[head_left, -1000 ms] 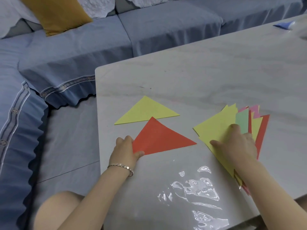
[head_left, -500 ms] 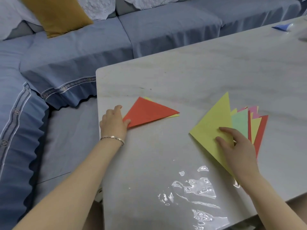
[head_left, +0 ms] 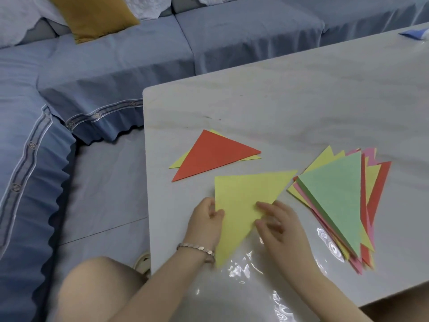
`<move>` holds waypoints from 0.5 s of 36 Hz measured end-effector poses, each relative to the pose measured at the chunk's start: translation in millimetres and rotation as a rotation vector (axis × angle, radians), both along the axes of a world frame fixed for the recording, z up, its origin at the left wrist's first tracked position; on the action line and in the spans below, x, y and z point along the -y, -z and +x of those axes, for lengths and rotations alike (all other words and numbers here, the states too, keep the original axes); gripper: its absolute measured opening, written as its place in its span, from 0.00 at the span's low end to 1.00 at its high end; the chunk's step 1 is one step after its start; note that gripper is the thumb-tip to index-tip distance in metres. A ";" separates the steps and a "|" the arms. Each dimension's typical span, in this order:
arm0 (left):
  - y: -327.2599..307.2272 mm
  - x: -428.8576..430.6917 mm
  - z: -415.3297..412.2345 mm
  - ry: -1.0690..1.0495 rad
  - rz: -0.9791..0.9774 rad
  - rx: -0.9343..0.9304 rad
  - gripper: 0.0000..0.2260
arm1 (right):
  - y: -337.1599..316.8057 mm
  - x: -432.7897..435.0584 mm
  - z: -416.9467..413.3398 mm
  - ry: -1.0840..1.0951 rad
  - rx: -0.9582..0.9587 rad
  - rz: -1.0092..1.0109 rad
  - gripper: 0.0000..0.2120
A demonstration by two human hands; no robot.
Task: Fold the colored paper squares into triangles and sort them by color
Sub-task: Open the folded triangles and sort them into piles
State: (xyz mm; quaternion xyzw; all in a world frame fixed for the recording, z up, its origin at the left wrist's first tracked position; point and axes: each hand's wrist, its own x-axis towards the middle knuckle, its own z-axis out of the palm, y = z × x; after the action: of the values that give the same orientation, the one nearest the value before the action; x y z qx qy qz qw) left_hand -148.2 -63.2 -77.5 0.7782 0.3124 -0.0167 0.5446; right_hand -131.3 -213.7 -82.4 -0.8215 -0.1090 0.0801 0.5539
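While the yellow triangle [head_left: 246,201] lies flat at centre frame, its long point aims toward the bottom edge. Matte paper, crisp straight edges. Table [head_left: 301,101]: pale, marble-veined, glossy, with glare on a wrinkled clear film [head_left: 243,277] near the lower edge.

Upper left of the triangle: red triangle [head_left: 213,154] lying on a second yellow piece [head_left: 180,163], of which only slivers show. Right of centre: fanned stack [head_left: 334,201] of folded triangles, green on top, with yellow, pink and red edges beneath. Blue scrap [head_left: 411,33] at far upper right. Blue fabric sofa [head_left: 116,66] with scalloped trim fills the left and top; mustard cushion [head_left: 97,17] at upper left.

Left hand [head_left: 205,223]: at the yellow triangle's left edge, fingers curled and pinching that edge, beaded bracelet [head_left: 197,248] on the wrist. Right hand [head_left: 278,225]: resting on the triangle's right side, fingers apart and laid flat, pressing the paper down; slightly blurred.
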 end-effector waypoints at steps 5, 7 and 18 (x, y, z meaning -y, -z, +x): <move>0.2 -33.4 16.9 0.277 0.553 0.055 0.17 | 9.2 10.4 3.9 0.096 0.211 -0.265 0.15; 0.9 -41.9 27.5 0.326 0.612 0.059 0.19 | 15.5 9.6 7.3 0.071 0.367 -0.377 0.15; 37.3 -16.9 2.3 0.536 0.905 0.122 0.19 | 43.6 -14.3 18.5 -0.361 0.530 -0.727 0.27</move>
State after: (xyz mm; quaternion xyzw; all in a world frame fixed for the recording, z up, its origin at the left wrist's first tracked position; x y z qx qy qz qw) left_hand -146.0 -46.3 -114.8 0.9875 0.0460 0.0263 0.1482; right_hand -112.8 -199.3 -126.1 -0.9219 -0.3521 -0.0044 0.1613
